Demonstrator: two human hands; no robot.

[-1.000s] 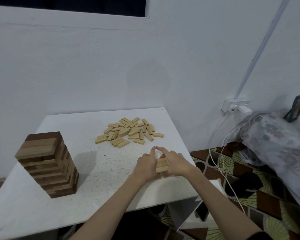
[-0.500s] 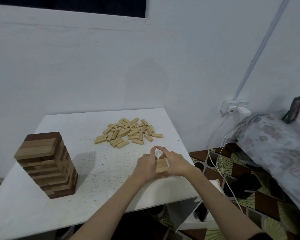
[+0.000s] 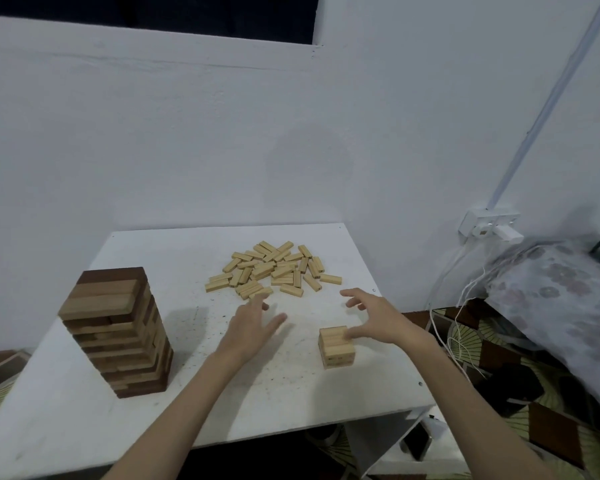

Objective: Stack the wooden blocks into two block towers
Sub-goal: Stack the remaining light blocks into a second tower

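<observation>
Two hands were out over the bench [image 3: 66, 427], both spread wide and holding nothing. Your left hand [image 3: 252, 323] reached toward 12 o'clock, its fingertips just short of the loose blocks [image 3: 274, 268]; the nearest block of that heap lay right at those fingertips, long axis running roughly 8 to 2 o'clock. Your right hand [image 3: 371, 317] hovered beside the short light tower [image 3: 336, 346], which sat at about 7 o'clock from its palm, thumb close to the top layer; whether it touched I could not tell. The heap lay at 10 o'clock from that hand and farther off. By my judgement, your left hand was the nearer one for the next pick. The dark tower [image 3: 118, 334] stood well apart at the bench's 9 o'clock side, already tall.
</observation>
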